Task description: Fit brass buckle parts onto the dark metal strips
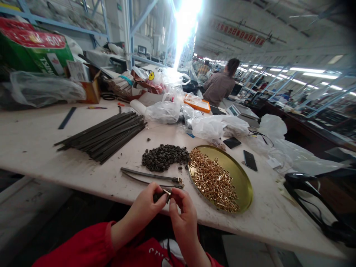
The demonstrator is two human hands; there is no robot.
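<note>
At the table's front edge, my left hand (147, 204) is closed on a short dark strap (158, 195) with a shiny gold buckle (167, 192) at its end. Fingers of my right hand (183, 211) pinch the same strap end beside the buckle; the exact grip is partly hidden. Just beyond lie two dark straps (150, 176) fitted with gold buckles. Behind these is a heap of small dark loops (164, 156). To the right, a round gold tray (244, 181) bears a pile of gold buckles (213, 181).
A bundle of dark strips (111, 133) lies on the left of the table (91, 174). Two dark phones (250, 160) rest right of the tray. Plastic bags (214, 126) and an orange box (197, 104) crowd the back. Another person (221, 85) is farther off.
</note>
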